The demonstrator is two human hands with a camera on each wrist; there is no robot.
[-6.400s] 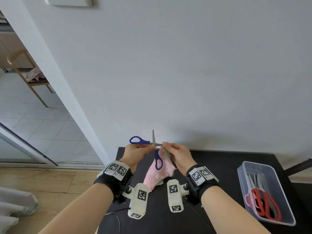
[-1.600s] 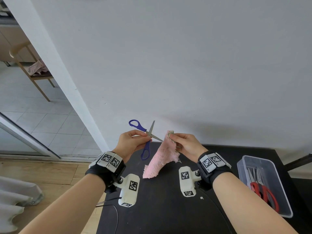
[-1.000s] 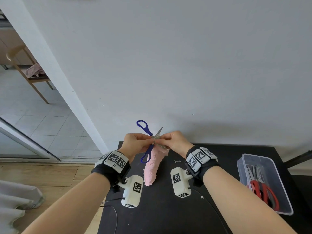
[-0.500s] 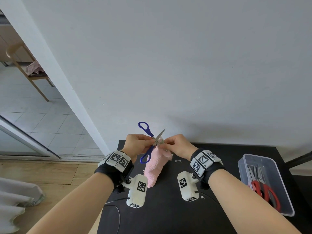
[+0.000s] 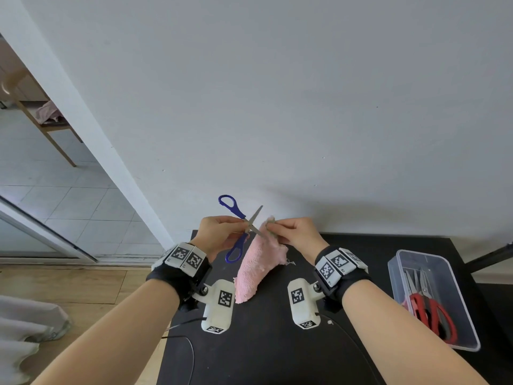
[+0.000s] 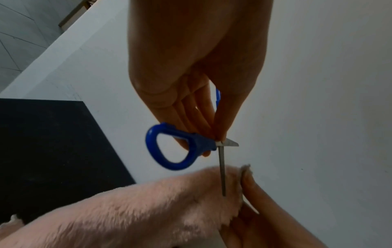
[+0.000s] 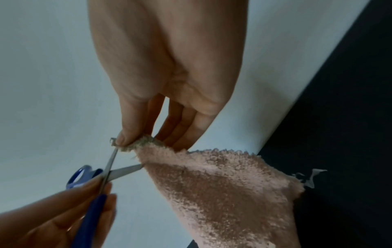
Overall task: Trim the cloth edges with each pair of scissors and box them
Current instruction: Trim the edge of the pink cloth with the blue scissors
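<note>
Head view: left hand pinching the blue-handled scissors near the pivot, fingers curled, blades spread wide apart, one handle loop sticking up toward the wall, the other hanging down. Right hand pinching the top corner of the pink cloth, holding it up above the black table, the cloth's lower end drooping down toward the tabletop. One blade lying against the cloth just beside the right fingertips. Clear plastic box sitting at the right of the table, well apart from the hands, holding red-handled scissors. Small scrap lying on the table beside the cloth.

Left wrist view: fingers and thumb closing on the scissors at the pivot, one thin blade reaching down across the cloth, close to the right hand's thumb.

Right wrist view: thumb and fingers nipping the cloth's greyish corner, remaining fingers extending loosely behind. Open blades of the scissors straddling the cloth edge just below the pinch, possibly touching it; motion blur hiding the contact.
</note>
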